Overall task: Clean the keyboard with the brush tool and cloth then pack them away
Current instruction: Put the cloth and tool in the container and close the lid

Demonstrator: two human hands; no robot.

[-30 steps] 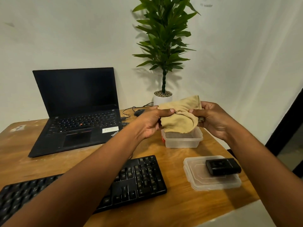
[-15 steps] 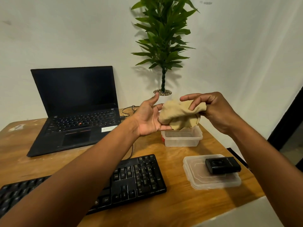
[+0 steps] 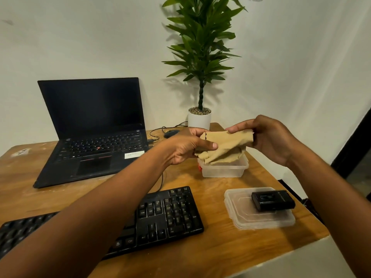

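Head view: cloth held above the open container

The tan cloth (image 3: 224, 146) is held in the air by both hands, bunched and partly folded, directly over the clear plastic container (image 3: 223, 170). One end is pinched by the left hand (image 3: 185, 148), thumb laid across the fabric and fingers curled beneath it. The other end is gripped by the right hand (image 3: 267, 140), fingers curled over the upper edge. The cloth's lowest fold hangs at the container's rim; whether it touches cannot be told. The container's inside is mostly hidden by the cloth, and a small red item (image 3: 200, 167) is seen at its left end. The clear lid (image 3: 241, 219) lies apart, nearer the table's (image 3: 210, 255) front edge, and a black box-shaped object (image 3: 273, 200) rests on it. The black keyboard (image 3: 164, 215) lies left of the lid, under the left forearm.
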